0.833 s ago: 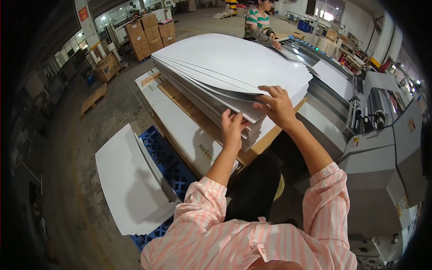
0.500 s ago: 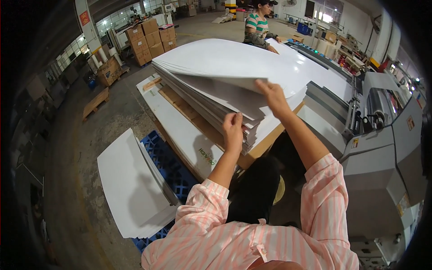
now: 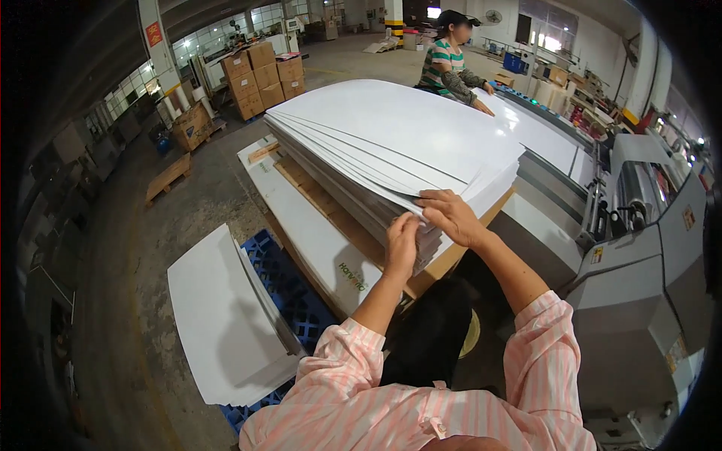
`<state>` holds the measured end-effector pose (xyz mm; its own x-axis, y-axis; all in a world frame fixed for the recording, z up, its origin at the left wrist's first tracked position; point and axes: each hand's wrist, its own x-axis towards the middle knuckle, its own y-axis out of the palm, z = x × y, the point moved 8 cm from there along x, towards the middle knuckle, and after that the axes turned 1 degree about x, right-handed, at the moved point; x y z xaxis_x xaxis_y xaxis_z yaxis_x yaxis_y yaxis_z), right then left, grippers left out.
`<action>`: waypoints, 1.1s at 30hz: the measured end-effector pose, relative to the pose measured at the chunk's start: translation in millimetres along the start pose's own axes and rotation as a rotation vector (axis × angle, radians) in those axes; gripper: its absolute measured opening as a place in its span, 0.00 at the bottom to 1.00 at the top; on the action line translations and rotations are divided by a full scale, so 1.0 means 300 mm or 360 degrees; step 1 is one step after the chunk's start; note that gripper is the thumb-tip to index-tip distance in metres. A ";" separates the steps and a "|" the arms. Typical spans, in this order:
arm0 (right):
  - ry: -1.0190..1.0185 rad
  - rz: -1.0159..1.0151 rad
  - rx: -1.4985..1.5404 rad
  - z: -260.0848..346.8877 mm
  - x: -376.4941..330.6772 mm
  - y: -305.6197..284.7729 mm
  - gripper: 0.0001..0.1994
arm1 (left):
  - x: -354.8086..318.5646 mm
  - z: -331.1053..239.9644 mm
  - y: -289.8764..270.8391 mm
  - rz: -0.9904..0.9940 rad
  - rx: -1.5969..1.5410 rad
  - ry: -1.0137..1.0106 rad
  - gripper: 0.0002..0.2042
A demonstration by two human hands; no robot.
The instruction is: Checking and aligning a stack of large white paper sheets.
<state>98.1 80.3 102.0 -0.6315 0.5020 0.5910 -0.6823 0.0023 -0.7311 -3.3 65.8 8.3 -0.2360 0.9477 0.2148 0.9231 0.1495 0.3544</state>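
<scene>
A tall stack of large white sheets [image 3: 376, 131] stands in front of me, its upper sheets fanned apart along the left edge. At the stack's near corner, my right hand [image 3: 451, 216] has its fingers over the top sheets and its thumb against their edge. Close beside it, lower and to the left, my left hand [image 3: 401, 239] has its fingers pinched at the sheet edges. How many sheets each hand grips is hidden by the fingers.
A lower pile of white sheets [image 3: 226, 316] lies on a blue plastic pallet [image 3: 274, 274] at left. A grey machine [image 3: 632, 286] flanks me on the right. Beyond the stack, a co-worker [image 3: 451, 64] reaches over white sheets. Cardboard boxes [image 3: 259, 79] stand far left.
My right hand has come down and left, lowering the lifted sheet corner onto the stack beside my left hand. The raised gap between sheets has closed to thin fanned layers.
</scene>
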 end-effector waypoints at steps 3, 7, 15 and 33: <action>-0.0011 0.0103 -0.0149 0.017 0.008 0.009 0.19 | -0.011 -0.027 -0.018 -0.0092 -0.0135 -0.0152 0.15; 0.0600 -0.0076 0.0336 -0.139 0.093 -0.035 0.20 | 0.030 -0.045 -0.003 -0.0025 0.0386 0.0172 0.14; -0.0113 -0.0140 -0.0065 -0.061 0.031 0.062 0.11 | 0.039 -0.017 -0.033 -0.0356 0.0240 -0.0078 0.16; 0.1065 -0.0963 0.0287 0.064 -1.143 -0.212 0.13 | 0.040 -0.011 -0.020 -0.0204 0.0388 -0.0185 0.20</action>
<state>351.1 -108.5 -47.5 0.1582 0.8551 0.4937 -0.9096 0.3207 -0.2641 -12.7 75.3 11.8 -0.3318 0.9406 0.0719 0.9371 0.3198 0.1398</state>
